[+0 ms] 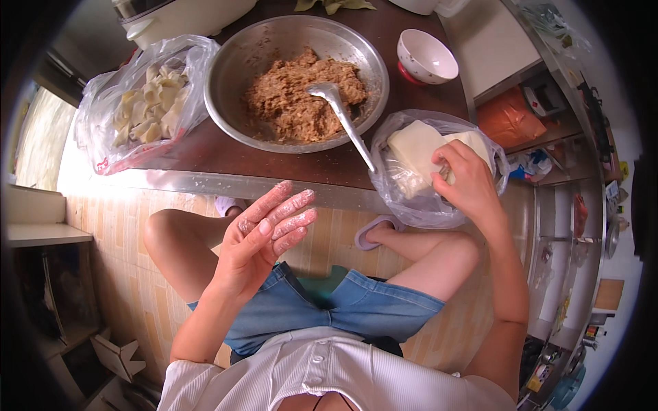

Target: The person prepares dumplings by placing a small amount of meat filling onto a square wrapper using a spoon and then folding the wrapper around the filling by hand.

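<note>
My left hand (272,226) is raised above my lap, palm up and fingers apart, with white flour on the fingertips and nothing in it. Over at the right, my right hand (465,180) reaches into a clear plastic bag (421,218) that holds stacks of pale square dough wrappers (416,144). Its curled thumb and fingers are at the wrappers; whether they pinch one cannot be told. A large steel bowl (218,110) of minced filling (293,97) stands between the bags, and a metal spoon (342,110) leans in it with its handle over the rim. Folded wontons (154,105) fill another plastic bag (100,133) at left.
Behind the wrappers a small white bowl (437,59) stands on something red. A pale appliance (190,20) sits at the back left. The brown table (205,149) has a metallic front edge above my knees. Shelves (560,246) line the right side.
</note>
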`<state>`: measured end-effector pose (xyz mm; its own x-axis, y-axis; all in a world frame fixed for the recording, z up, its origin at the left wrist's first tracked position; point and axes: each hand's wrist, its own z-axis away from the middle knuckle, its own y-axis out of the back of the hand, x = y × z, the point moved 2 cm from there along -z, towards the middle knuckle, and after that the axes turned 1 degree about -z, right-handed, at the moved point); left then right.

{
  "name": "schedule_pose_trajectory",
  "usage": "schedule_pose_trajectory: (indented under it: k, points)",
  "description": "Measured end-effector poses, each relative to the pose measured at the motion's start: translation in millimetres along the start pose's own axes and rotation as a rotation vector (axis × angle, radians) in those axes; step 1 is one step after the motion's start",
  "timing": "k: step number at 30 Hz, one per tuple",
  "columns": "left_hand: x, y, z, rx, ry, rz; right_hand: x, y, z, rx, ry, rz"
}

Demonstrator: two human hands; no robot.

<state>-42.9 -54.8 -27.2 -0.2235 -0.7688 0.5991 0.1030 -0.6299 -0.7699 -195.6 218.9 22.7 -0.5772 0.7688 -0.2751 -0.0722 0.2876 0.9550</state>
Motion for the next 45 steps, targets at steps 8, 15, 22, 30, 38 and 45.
schedule_pose_trajectory:
  k: [8,15,22,30,38,45]
  points:
    - [-15.1,-19.9,-3.7,-0.109,0.086,0.006,-13.6,4.7,-7.2,-0.099,0.151,0.185]
    - [-28.7,-27.8,-7.2,-0.201,0.154,0.038,11.9,14.4,-15.6,-0.130,-0.071,-0.219]
    - [-64.6,-36.1,-19.5,-0.401,0.245,0.057,-77.6,56.8,-8.7,-0.528,0.060,-0.842]
    - [-33.6,-12.2,11.5,-0.031,0.375,0.268,-81.6,17.2,-57.9,0.001,0.579,0.122]
    - [-44.6,39.6,37.9,0.355,0.353,0.490,-81.3,5.2,-84.3,0.221,0.754,-0.115]
    - [-22.7,10.2,13.1,0.170,0.294,0.518,-90.0,1.3,-80.8,-0.036,0.708,-0.295]
